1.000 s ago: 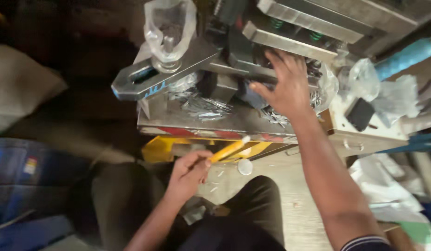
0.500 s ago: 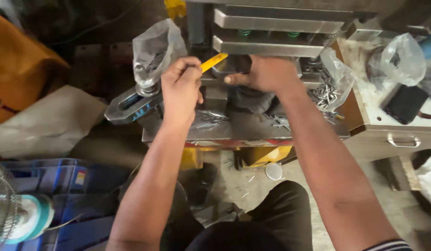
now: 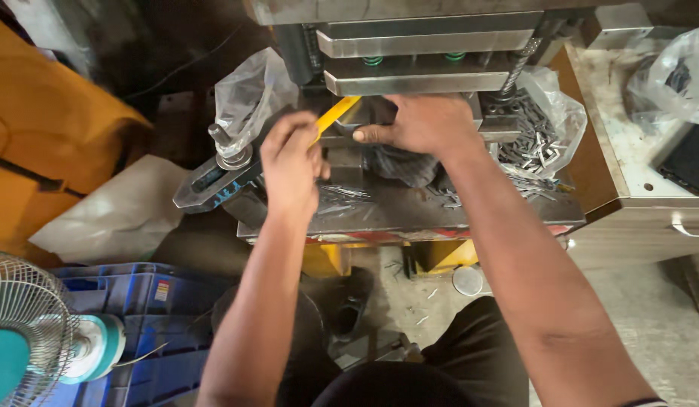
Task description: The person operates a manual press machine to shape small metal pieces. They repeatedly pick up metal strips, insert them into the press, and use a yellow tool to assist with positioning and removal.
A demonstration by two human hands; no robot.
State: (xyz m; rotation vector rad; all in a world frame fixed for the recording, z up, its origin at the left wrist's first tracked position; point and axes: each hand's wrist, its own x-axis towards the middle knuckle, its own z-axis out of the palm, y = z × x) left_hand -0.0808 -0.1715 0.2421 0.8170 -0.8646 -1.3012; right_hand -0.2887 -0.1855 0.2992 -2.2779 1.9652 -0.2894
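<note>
The left hand (image 3: 291, 162) grips the yellow stick (image 3: 336, 114), its tip now reaching further under the press plate (image 3: 425, 79) than before. The right hand (image 3: 421, 124) (fingers curled, thumb out) stays pressed at the die, whether grasping anything cannot be told.

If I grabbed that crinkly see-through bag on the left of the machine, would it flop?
Probably, yes. The clear plastic bag looks thin and creased, so it would likely sag and feel light. It seems draped over a metal clamp arm, so it might snag when pulled.
</note>
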